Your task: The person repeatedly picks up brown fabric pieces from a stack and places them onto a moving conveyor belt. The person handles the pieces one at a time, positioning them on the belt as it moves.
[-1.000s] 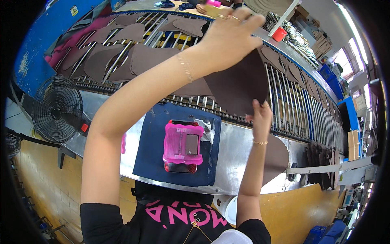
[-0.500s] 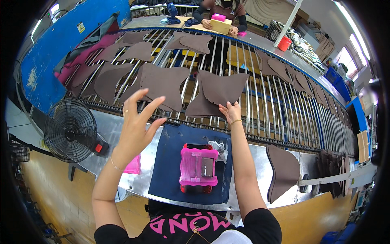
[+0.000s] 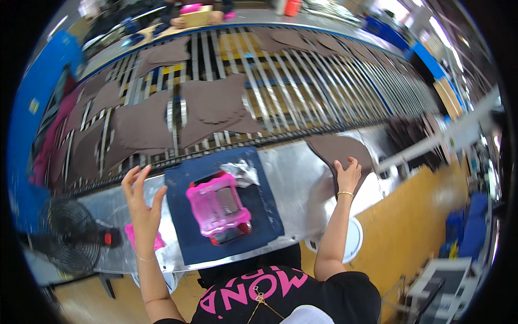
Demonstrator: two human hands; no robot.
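My left hand (image 3: 144, 202) is raised over the metal worktop's left part, its fingers apart and holding nothing. At the right, my right hand (image 3: 348, 175) is over a brown curved sheet piece (image 3: 342, 148) lying on the worktop, its fingers apart; whether they touch it is blurred. Between my hands, a pink scalloped plastic tray (image 3: 202, 208) with a dark block inside sits on a red and black base, on a dark blue sheet (image 3: 197, 251). Crumpled silvery wrap (image 3: 243, 173) lies beside the tray. Another brown piece (image 3: 216, 102) lies on the bar conveyor ahead.
The slatted bar conveyor (image 3: 302, 100) runs across the far side, carrying several brown pieces. A black fan (image 3: 70, 235) stands at the left, near a pink item (image 3: 156, 241). A pale bar (image 3: 415, 148) and stacked dark pieces (image 3: 415, 135) are at the right. Across, a person handles a yellow box (image 3: 197, 17).
My right hand has left the brown piece on the conveyor and moved right and nearer, to the piece on the worktop. The view has swung right. My left hand stays raised with fingers apart.
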